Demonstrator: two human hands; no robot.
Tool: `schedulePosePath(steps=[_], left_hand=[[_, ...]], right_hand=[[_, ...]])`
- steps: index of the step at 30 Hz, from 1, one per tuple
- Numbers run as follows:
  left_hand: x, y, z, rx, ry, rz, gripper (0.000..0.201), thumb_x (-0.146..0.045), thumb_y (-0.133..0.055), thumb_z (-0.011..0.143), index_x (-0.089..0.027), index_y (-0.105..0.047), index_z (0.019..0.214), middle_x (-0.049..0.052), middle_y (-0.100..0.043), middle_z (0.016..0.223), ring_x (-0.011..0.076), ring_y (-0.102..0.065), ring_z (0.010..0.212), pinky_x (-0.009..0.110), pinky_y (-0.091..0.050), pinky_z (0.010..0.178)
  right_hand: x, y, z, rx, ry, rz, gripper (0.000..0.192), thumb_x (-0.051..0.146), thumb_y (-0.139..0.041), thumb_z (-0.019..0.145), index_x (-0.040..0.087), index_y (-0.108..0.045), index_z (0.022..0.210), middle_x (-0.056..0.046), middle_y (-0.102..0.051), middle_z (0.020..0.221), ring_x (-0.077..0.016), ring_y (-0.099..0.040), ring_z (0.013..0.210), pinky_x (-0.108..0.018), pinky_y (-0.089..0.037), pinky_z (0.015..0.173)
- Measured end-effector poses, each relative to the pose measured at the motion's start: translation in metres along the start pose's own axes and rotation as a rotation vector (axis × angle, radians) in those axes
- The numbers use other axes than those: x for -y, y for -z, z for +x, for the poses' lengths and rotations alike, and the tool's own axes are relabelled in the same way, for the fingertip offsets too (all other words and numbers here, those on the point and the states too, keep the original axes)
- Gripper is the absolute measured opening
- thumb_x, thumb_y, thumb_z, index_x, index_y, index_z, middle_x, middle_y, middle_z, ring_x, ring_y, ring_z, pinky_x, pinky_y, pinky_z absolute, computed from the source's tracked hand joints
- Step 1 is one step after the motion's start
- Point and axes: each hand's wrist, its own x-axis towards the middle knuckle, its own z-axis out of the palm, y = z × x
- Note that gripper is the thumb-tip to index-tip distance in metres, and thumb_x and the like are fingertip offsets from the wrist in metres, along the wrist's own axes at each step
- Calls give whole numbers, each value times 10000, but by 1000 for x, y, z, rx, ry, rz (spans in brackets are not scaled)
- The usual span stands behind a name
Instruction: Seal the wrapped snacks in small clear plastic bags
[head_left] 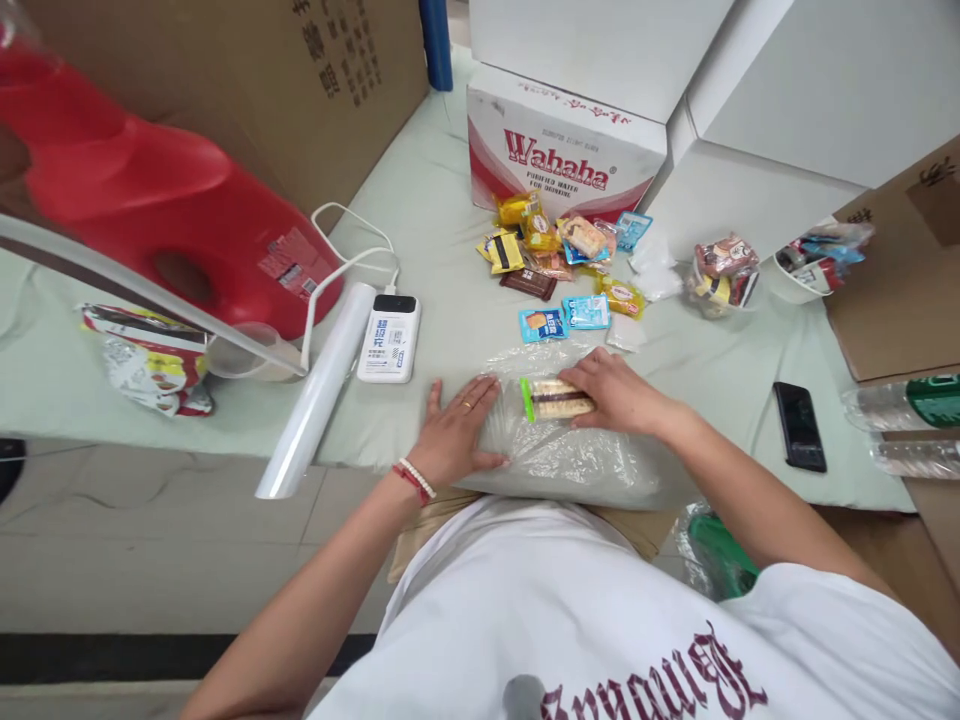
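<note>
Left hand [457, 432] lies flat, fingers spread, on the clear crinkled plastic bag [570, 455] at 6 o'clock on the bench [450, 300]. Right hand [619, 392], at 3 o'clock of the left, presses the green-ended transparent biscuit packet [556, 399].

White printed T-shirt [637, 620]; beaded wrist bracelets [415, 478]; ring [467, 405].

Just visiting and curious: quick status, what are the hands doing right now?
Left hand flat on clear plastic bag. Right hand pressing biscuit packet in the bag. Loose snack packets lie beyond; nothing between the hands.
</note>
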Motion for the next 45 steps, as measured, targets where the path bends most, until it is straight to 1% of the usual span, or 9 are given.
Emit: schedulePosePath(steps=[5,11,16,21,26,31,37,40,45], left_hand=[[14,1,-7,43,2,47,1117,-497,-825,766,-205,-241,1673,200,-212,1742,399,-219,1617,724,-42,1270],[-8,9,-32,-177,-135,172,913,-285,-750,814,-278,-349,1635,157,-237,1746,437,-71,1635,736,36,1254],[-24,10,-42,-10,-414,52,879,-158,-594,793,-243,-331,1627,161,-411,1674,352,-367,1563,679,98,1274],[-11,-15,-51,-54,-341,-36,497,-414,-648,922,-207,-580,1369,215,-535,1571,343,-523,1456,681,12,1278],[-12,-33,-45,-233,-189,-158,247,-266,-430,1048,-229,-662,968,87,-755,1292,232,-671,1278,612,-107,1285],[-12,-20,-18,-357,15,-258,307,-347,-374,1047,-230,-646,967,61,-782,1055,208,-709,1021,516,-369,1173],[-18,-10,24,-369,381,-13,334,-442,-561,940,-219,-606,695,132,-706,910,358,-594,1067,518,-451,915],[-25,-14,32,-410,461,-15,245,-437,-623,895,-207,-702,926,154,-693,1079,382,-560,1133,527,-441,941],[-34,-16,32,-493,450,-198,613,-421,-640,868,-186,-534,1424,166,-645,1310,378,-538,1230,538,-420,1024]], right_hand=[[-3,-41,-11,13,-15,29,691,463,-821,853,200,-585,1447,-154,-646,1258,-340,-485,1171,-415,-360,947],[-5,-52,-12,-54,13,80,721,495,-815,855,213,-570,1471,-159,-639,1249,-342,-479,1183,-435,-382,971],[-4,-50,-42,-239,48,195,805,549,-756,892,228,-463,1570,-180,-558,1439,-365,-450,1311,-548,-400,1103],[5,-81,-119,-319,135,342,952,609,-783,847,253,-358,1621,-179,-466,1567,-365,-412,1436,-577,-412,1180],[9,-122,-155,-468,15,299,299,224,-590,1016,244,-666,1304,-131,-666,1360,-286,-580,1276,-498,-526,1063],[-22,-80,-127,-469,-95,469,205,264,-513,1055,241,-716,1068,-39,-748,914,-183,-673,844,-316,-547,809],[-60,-24,-59,-143,-408,250,232,292,-545,996,203,-740,1085,-78,-756,986,-231,-676,918,-306,-485,792],[-57,-9,-19,-159,-413,43,284,301,-536,1000,188,-738,1163,-136,-723,1093,-303,-615,1067,-355,-475,839],[-35,-10,53,-145,-80,83,547,277,-643,952,122,-569,1472,-202,-625,1377,-353,-527,1253,-457,-422,1064]])
